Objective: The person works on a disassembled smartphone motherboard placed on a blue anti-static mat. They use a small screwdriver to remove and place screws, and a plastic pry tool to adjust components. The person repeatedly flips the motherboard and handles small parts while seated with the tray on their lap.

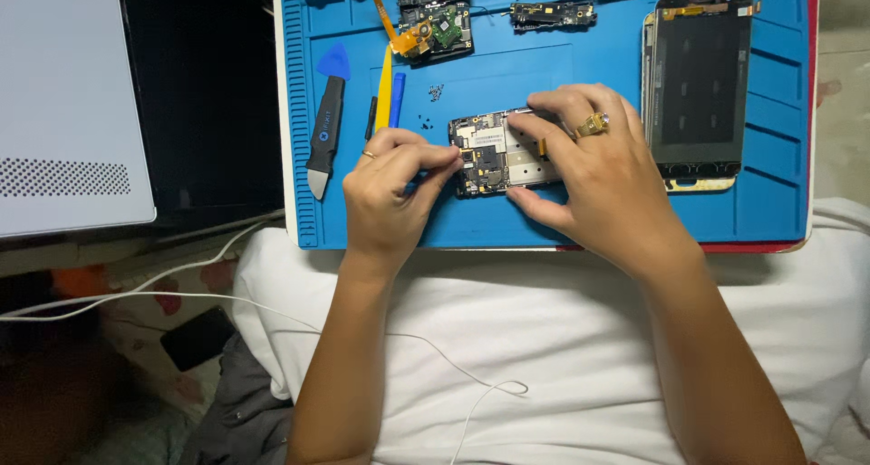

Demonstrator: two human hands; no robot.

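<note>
A phone circuit board [494,152] with metal shields lies in the middle of a blue repair mat [544,75]. My right hand [594,170], wearing a gold ring, rests over the board's right side and pins it down with fingers and thumb. My left hand [394,188], also ringed, pinches a small thin tool whose tip touches the board's left edge. Several tiny dark screws [433,102] lie loose on the mat just above the board.
A black-handled blue pry tool [326,125], a yellow spudger [384,89] and a blue stick [397,98] lie at the mat's left. More boards [435,21] and a phone frame with screen [698,84] sit at top and right. White cables [181,297] cross a white cloth [544,338].
</note>
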